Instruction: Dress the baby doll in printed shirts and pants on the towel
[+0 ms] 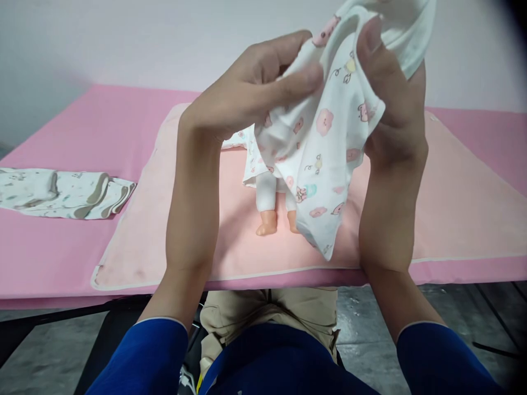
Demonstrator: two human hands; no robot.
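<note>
Up in front of me hangs a white baby cloth (325,148) printed with pink animals and clouds, its lower end tapering to a point like a bandana bib. My left hand (259,82) pinches its left edge between thumb and fingers. Gripping the upper right part is my right hand (391,93), thumb on top of the fabric. Below and behind the cloth a doll lies on its back; its white legs (265,192) and bare feet show, along with part of a matching printed top (252,164). The doll's head and most of its body are hidden.
The doll lies on a peach pad (164,241) with white edging, spread over a pink-covered table (111,126). Folded white printed clothes (66,192) rest on the table at the left. A pale wall (144,38) stands behind; the table's front edge is close to my body.
</note>
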